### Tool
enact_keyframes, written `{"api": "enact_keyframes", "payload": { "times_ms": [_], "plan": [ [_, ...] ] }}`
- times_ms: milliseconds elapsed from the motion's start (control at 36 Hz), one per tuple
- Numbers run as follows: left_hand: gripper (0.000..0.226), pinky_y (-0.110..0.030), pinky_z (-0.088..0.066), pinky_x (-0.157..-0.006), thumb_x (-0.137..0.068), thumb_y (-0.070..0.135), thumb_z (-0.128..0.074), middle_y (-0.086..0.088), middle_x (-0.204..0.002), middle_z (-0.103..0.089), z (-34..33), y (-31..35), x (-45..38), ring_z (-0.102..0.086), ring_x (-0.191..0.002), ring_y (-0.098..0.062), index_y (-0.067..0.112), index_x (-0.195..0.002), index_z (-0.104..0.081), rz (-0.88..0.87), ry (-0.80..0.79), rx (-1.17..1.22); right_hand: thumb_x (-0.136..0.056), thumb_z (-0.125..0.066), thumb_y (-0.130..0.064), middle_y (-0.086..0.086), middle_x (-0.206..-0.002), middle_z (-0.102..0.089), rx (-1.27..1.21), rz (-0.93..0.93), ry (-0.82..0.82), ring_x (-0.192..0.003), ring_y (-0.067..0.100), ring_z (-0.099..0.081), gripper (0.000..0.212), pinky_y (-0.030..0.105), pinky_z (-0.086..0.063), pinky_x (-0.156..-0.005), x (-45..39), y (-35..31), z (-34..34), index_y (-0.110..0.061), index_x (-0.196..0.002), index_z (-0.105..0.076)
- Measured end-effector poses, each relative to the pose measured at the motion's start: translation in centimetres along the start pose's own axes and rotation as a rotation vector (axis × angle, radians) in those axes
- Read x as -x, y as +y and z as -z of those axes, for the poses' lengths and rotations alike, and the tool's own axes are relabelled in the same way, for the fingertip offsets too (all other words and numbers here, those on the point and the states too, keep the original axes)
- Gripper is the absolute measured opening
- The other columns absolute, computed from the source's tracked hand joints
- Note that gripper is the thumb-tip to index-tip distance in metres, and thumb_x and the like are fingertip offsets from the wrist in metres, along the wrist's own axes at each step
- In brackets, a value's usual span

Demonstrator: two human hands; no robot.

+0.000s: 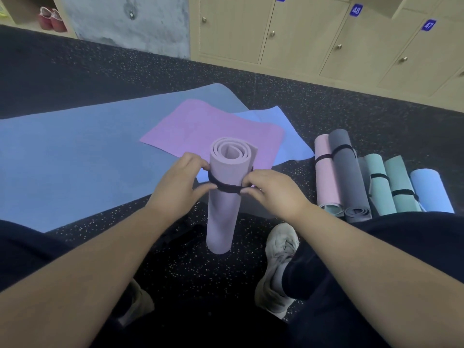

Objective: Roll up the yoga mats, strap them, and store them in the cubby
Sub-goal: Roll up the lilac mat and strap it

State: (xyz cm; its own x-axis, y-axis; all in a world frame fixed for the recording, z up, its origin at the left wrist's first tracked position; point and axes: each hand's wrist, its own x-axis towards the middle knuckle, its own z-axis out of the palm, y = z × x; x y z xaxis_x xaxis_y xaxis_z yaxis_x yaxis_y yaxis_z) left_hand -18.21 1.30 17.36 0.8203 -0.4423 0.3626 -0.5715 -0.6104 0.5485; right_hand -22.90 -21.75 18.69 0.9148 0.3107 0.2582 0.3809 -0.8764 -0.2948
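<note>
Beside rolled mat (223,197), strapped rolls (351,177)

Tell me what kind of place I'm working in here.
Probably a gym or yoga studio changing area: numbered lockers line the wall, the floor is dark speckled rubber, and rolled mats lie beside flat ones.

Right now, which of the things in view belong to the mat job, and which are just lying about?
Part of the job:
- lilac rolled mat, upright, gripped by left hand and right hand
- black strap around it
- flat pink mat, blue mat, light blue mat
- strapped rolls on the floor

Lying about:
- red shoes
- numbered lockers
</note>
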Motion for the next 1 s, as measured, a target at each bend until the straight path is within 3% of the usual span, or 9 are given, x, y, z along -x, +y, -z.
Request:
{"api": "enact_keyframes", "payload": {
  "times_ms": [222, 361, 444, 556, 694, 806, 917, 1000],
  "plan": [
    [0.015, -0.042, -0.052, -0.067, -0.084, 0.019, -0.071, -0.007, -0.095, -0.061, 0.5, 0.4, -0.1, -0.045, -0.088, -0.016, 0.007, -0.091, -0.066, -0.178, 0.058, -0.147, -0.092, -0.064, -0.023, -0.006, -0.083, -0.059, -0.037, -0.017, -0.019, -0.079, 0.014, -0.044, 0.013, 0.032, -0.04, -0.07, -0.1, 0.4, 0.1, -0.011, -0.087, -0.063],
    [0.028, -0.037, -0.049, -0.061, -0.089, 0.033, -0.047, 0.002, -0.093, -0.055, 0.4, 0.2, -0.4, -0.044, -0.081, -0.018, 0.012, -0.085, -0.065, -0.281, 0.027, -0.192, -0.093, -0.063, -0.022, -0.006, -0.087, -0.061, -0.061, -0.039, -0.041, -0.082, 0.015, -0.048, 0.011, 0.035, -0.044, -0.076, 0.0, 0.4, 0.0, -0.012, -0.09, -0.063],
    [0.02, -0.041, -0.049, -0.065, -0.092, 0.028, -0.044, 0.006, -0.098, -0.045, 0.1, -0.2, -0.2, -0.046, -0.083, -0.02, 0.014, -0.088, -0.058, -0.335, -0.036, -0.146, -0.094, -0.061, -0.024, -0.003, -0.095, -0.064, -0.057, -0.086, -0.052, -0.089, 0.018, -0.054, 0.011, 0.036, -0.046, -0.079, 0.1, 0.3, 0.2, -0.013, -0.095, -0.064],
    [0.006, -0.043, -0.049, -0.071, -0.094, 0.024, -0.036, 0.004, -0.1, -0.048, 0.0, 0.0, 0.3, -0.049, -0.085, -0.024, 0.023, -0.092, -0.042, -0.355, -0.141, -0.069, -0.097, -0.056, -0.032, -0.006, -0.102, -0.063, 0.005, -0.181, -0.079, -0.092, 0.012, -0.046, 0.019, 0.031, -0.04, -0.078, 0.0, 0.5, 0.5, -0.015, -0.101, -0.064],
    [0.016, -0.041, -0.047, -0.069, -0.094, 0.036, -0.029, 0.002, -0.095, -0.054, -0.1, -0.3, 0.5, -0.05, -0.085, -0.022, 0.024, -0.097, -0.04, -0.226, -0.237, -0.115, -0.097, -0.053, -0.039, -0.005, -0.108, -0.063, 0.039, -0.247, -0.094, -0.104, 0.018, -0.046, 0.026, 0.038, -0.044, -0.085, 0.0, 0.4, 0.3, -0.017, -0.104, -0.065],
    [0.008, -0.032, -0.033, -0.066, -0.098, 0.026, -0.05, 0.009, -0.088, -0.054, -0.3, -0.2, 0.0, -0.047, -0.073, -0.013, 0.017, -0.098, -0.051, 0.047, -0.17, -0.05, -0.096, -0.053, -0.042, -0.004, -0.11, -0.063, 0.037, -0.257, -0.116, -0.106, 0.018, -0.046, 0.028, 0.038, -0.044, -0.087, -0.2, 0.1, 0.0, -0.018, -0.105, -0.066],
    [0.012, -0.033, -0.044, -0.077, -0.095, 0.03, -0.056, 0.009, -0.1, -0.064, -0.7, -0.6, -0.7, -0.056, -0.092, -0.016, 0.019, -0.098, -0.06, 0.175, -0.148, -0.002, -0.096, -0.053, -0.042, -0.003, -0.108, -0.063, 0.013, -0.296, -0.15, -0.104, 0.02, -0.048, 0.03, 0.037, -0.044, -0.086, -0.3, 0.3, -0.4, -0.017, -0.105, -0.066],
    [0.017, -0.033, -0.045, -0.079, -0.094, 0.034, -0.058, 0.007, -0.101, -0.065, -1.2, -1.1, -0.7, -0.056, -0.095, -0.016, 0.019, -0.1, -0.065, 0.232, -0.169, -0.015, -0.096, -0.053, -0.043, -0.002, -0.104, -0.064, -0.004, -0.345, -0.195, -0.102, 0.02, -0.049, 0.029, 0.039, -0.045, -0.084, -0.3, 0.5, -0.8, -0.018, -0.103, -0.066]
  ]
}}
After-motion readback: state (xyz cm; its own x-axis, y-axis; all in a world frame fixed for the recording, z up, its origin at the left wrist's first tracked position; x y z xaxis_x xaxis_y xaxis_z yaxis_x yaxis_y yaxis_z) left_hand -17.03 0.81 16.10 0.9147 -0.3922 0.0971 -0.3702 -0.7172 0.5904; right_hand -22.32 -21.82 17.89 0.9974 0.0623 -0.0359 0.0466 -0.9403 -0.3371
